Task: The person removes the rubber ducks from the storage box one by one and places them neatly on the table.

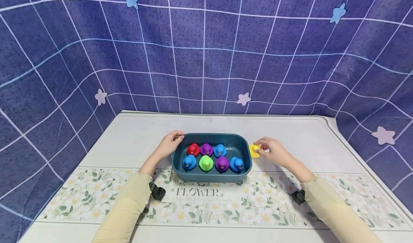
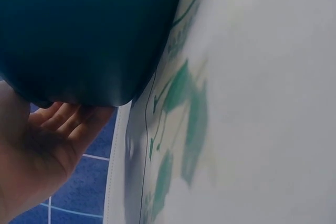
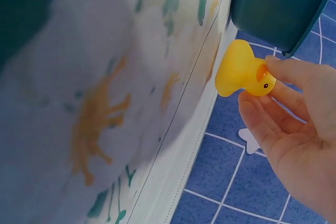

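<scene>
My right grip [image 1: 273, 150] is pinching the yellow duck [image 3: 236, 69] by its head, thumb pressing one side and fingertips the other, opening no wider than that head. I am expecting the duck to be light, probably hollow and slightly springy, though smooth enough to be slipping if I am squeezing off-centre; the head is offering the narrowest hold (the round body would be rolling away more easily). I am holding it roughly upright, just beside the right end of the teal bin [image 1: 209, 177]; whether its base is touching the worktop [image 1: 138, 132], I cannot tell. Seven more ducks [image 1: 205, 163] are standing inside. My left grip [image 1: 169, 143] is touching the bin's left end; I cannot tell whether its thumb is clamping the rim.
</scene>
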A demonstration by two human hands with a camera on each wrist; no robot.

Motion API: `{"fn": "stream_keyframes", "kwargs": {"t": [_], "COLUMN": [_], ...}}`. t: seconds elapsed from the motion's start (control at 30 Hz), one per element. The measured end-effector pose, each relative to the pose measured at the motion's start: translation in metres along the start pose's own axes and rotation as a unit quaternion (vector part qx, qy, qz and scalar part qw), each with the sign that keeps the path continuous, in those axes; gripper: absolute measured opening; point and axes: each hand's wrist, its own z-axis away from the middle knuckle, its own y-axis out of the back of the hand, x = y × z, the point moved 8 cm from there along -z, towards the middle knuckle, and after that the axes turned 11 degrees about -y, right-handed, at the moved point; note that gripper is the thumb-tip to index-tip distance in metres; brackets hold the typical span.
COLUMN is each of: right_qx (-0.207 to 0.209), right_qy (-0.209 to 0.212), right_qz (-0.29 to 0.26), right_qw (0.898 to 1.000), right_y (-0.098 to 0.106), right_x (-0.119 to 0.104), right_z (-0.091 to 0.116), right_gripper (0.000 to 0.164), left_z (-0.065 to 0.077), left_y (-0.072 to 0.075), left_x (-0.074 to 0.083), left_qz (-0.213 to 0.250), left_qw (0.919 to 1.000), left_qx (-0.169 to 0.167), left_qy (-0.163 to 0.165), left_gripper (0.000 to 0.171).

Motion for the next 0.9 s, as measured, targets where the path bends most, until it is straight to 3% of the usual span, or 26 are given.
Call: {"fn": "stream_keyframes", "kwargs": {"t": [0.27,0.57,0.9], "right_qx": [-0.013,-0.013,-0.022], "right_qy": [-0.012,-0.013,-0.020], "right_qz": [0.000,0.003,-0.001], "right_qw": [1.000,1.000,1.000], "right_y": [-0.0045,-0.0065,-0.0080], "right_x": [0.0027,0.0026,0.0027], "right_z": [-0.0003,-0.0012,-0.0014], "right_gripper": [0.023,0.022,0.025], "left_z": [0.0011,-0.0011,-0.0023], "left_y": [-0.0003,0.0026,0.0017], "left_x": [0.0028,0.0074,0.0063], "left_qz": [0.007,-0.025,-0.031], "left_qw": [1.0000,0.9992,0.9991], "left_qx": [0.000,0.018,0.019], "left_qy": [0.000,-0.026,-0.024], "left_gripper": [0.031,0.027,0.027]}}
